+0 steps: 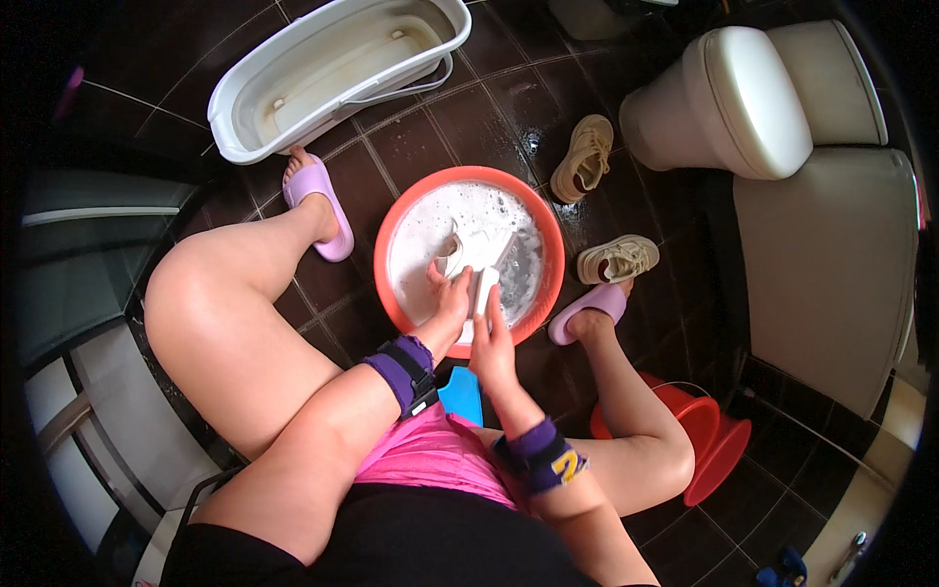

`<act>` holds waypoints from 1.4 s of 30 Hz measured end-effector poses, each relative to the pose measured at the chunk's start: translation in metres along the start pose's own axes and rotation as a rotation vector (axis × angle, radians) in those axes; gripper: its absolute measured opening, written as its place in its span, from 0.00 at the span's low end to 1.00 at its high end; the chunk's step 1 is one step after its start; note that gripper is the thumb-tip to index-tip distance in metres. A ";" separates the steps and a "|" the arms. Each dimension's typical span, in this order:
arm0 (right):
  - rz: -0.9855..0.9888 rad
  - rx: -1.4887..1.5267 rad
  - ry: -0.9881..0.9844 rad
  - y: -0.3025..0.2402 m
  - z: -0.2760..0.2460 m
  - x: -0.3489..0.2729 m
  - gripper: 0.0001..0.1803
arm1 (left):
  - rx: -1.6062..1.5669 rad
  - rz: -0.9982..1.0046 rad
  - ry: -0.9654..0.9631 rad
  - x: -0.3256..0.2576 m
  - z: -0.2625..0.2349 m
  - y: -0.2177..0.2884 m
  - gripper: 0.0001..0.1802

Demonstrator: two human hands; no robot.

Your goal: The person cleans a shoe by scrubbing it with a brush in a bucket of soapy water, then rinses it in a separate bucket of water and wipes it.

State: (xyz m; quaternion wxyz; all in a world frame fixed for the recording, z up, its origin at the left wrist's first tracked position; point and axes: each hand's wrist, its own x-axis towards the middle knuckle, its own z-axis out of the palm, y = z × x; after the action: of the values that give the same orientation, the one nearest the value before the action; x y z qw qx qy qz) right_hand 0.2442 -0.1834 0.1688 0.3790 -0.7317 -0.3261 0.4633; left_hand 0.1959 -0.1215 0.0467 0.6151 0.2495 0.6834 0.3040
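Between my feet stands a round coral-red basin (382,256) with foamy, soapy water (423,227) in it. Over the suds my left hand (449,305) is closed on a white shoe (475,250), whose beige opening faces left; the rest of the shoe is partly hidden by foam and my hands. My right hand (494,342) grips the white handle of a scrub brush (486,284). The brush's greyish end lies against the shoe or just beside it; I cannot tell which.
A long white tub (223,132) with a handle stands at the far left. Two beige shoes, one farther (584,159) and one nearer (618,260), sit right of the basin, before a toilet (753,103). Red containers (719,455) stand beyond my right knee. The dark tiles (416,137) look wet.
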 end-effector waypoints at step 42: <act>0.229 0.091 0.096 0.029 -0.077 0.151 0.31 | 0.114 -0.221 0.055 0.036 0.101 0.076 0.51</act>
State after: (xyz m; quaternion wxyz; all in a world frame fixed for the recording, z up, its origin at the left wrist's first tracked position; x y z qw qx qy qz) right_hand 0.3731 -0.0926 0.1005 0.3718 -0.7673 -0.2008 0.4824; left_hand 0.2894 -0.0326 0.0712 0.6107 0.1990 0.7394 0.2017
